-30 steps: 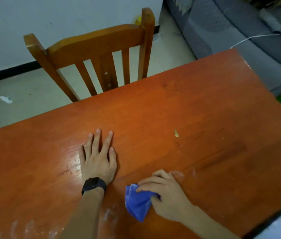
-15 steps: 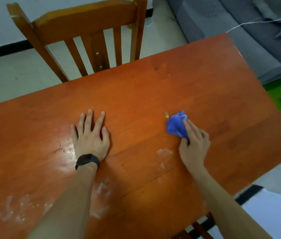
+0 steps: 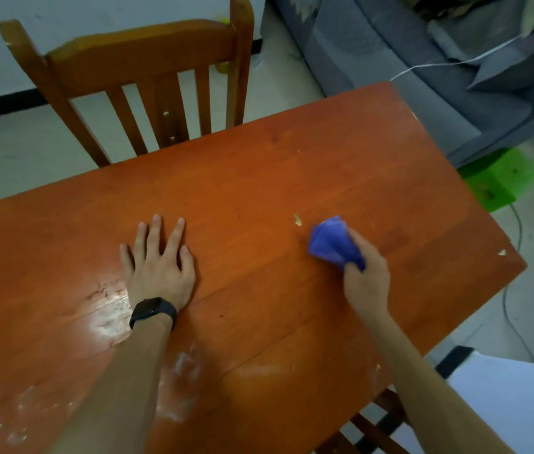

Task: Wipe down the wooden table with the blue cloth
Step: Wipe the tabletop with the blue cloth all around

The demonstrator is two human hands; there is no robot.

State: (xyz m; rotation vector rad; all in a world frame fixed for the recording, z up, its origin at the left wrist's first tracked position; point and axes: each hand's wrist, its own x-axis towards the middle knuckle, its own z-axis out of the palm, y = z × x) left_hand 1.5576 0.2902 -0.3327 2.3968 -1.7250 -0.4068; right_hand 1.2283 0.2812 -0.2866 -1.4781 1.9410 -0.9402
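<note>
Bulging forward from the tight grip of the right hand [image 3: 366, 278], the blue cloth [image 3: 331, 242] touches the wooden table [image 3: 259, 178].

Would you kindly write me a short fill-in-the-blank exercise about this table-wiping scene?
1. The right hand grips a bunched ____ cloth.
2. The left hand lies flat on the table, with a black band on its ____.
3. The chair beyond the table is made of ____.
Missing words: blue, wrist, wood.

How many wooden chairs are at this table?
2. The far chair stands beyond the table's far edge; the near chair peeks out under the near edge, lower right. More may sit outside the view.
</note>
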